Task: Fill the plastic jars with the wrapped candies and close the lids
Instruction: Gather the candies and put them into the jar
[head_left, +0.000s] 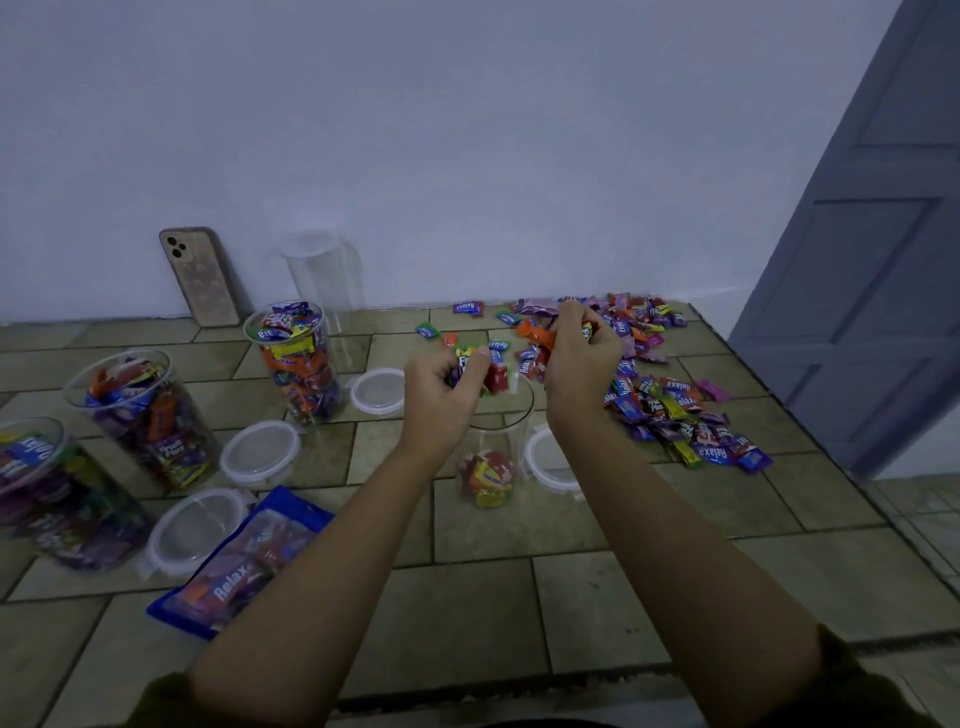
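Note:
A clear plastic jar (511, 431) stands open in the middle of the tiled surface with a few wrapped candies at its bottom. Just over its mouth, my left hand (441, 387) is shut on a bunch of wrapped candies. My right hand (579, 358) is shut on more candies beside it, to the right. A loose pile of wrapped candies (670, 400) spreads across the right side. Three jars full of candies, lidless, stand on the left: one (301, 364), another (145, 415) and a third (52, 493). An empty jar (324, 275) stands by the wall.
Several clear lids lie flat: (378, 391), (260, 452), (195, 527), (550, 462). A blue candy bag (239, 561) lies at front left. A phone (200, 275) leans on the wall. A grey door (872, 270) stands open at right.

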